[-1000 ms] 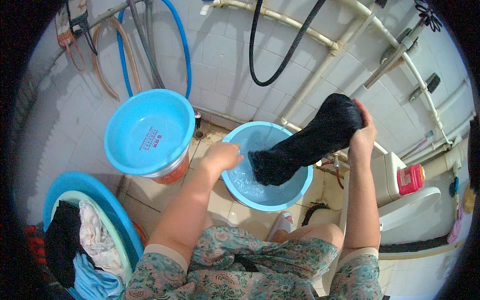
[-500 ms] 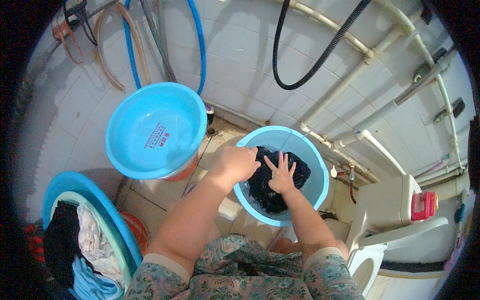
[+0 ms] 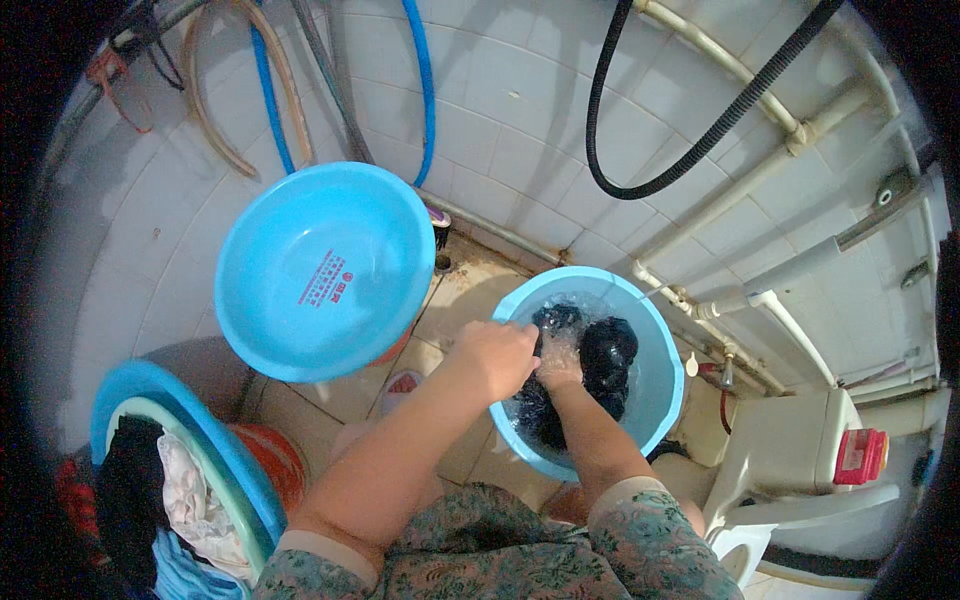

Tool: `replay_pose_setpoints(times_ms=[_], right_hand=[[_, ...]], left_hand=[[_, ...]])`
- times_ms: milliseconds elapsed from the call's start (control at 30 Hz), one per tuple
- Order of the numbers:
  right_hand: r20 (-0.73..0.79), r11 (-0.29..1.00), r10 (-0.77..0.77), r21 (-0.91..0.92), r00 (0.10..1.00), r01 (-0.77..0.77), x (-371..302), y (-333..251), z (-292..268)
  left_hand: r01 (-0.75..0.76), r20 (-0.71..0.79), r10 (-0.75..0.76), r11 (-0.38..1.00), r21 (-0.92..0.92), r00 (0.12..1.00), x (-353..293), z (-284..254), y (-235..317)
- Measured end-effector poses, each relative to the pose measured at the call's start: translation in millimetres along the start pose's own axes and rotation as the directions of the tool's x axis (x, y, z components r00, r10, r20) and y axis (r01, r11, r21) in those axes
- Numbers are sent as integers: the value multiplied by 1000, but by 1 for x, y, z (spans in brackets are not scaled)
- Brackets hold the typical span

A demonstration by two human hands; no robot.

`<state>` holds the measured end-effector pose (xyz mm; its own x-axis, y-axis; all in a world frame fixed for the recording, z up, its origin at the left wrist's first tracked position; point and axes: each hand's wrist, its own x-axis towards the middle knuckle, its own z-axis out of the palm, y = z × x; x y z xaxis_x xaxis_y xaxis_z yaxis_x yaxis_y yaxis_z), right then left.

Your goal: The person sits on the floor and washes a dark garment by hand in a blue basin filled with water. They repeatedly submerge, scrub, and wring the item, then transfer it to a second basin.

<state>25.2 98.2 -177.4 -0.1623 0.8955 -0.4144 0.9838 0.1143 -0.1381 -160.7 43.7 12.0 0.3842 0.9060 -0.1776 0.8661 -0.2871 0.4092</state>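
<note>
A light blue basin [image 3: 668,400] on the floor holds water and a soaked black cloth [image 3: 608,355], which bulges up in dark lumps. My left hand [image 3: 495,360] is curled closed over the basin's left rim, its fingertips at the cloth's edge. Its fingers hide most of what they grip. Down in the bubbly water, between the dark lumps, presses my right hand [image 3: 560,362]. Water and cloth cover its fingers, so their pose is unclear.
Left of the hands, a bright blue basin [image 3: 380,240] rests on a red bucket. Nearer, a green basin [image 3: 215,480] of clothes sits inside a blue one. A white toilet [image 3: 770,450] with a red container [image 3: 860,457] stands right. A black hose [image 3: 700,165] hangs from above.
My right hand, spread on top of the cloth before, has sunk into the water. The cloth has bunched into lumps around it, and water now bubbles. The view has shifted slightly.
</note>
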Motion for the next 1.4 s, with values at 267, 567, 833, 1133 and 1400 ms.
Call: replay_pose_setpoints(times_ms=[267,567,833,1133,1400], right_hand=[[-313,778,159,624,936,76,-58,43,-28],[-516,-5,372,830,772,558,-194,30,-250],[-686,153,362,712,631,685,-201,17,-271],[-225,991,-107,-98,968,87,-142,82,-110],[48,988,-118,-98,992,122,-77,64,-50]], left_hand=[[46,71,-47,999,17,996,3,9,-3],[77,58,-79,996,38,995,-2,16,-4],[56,6,-56,998,11,998,-7,9,-5],[15,13,-15,1000,14,1000,6,11,-3],[13,73,-15,999,36,997,9,2,16]])
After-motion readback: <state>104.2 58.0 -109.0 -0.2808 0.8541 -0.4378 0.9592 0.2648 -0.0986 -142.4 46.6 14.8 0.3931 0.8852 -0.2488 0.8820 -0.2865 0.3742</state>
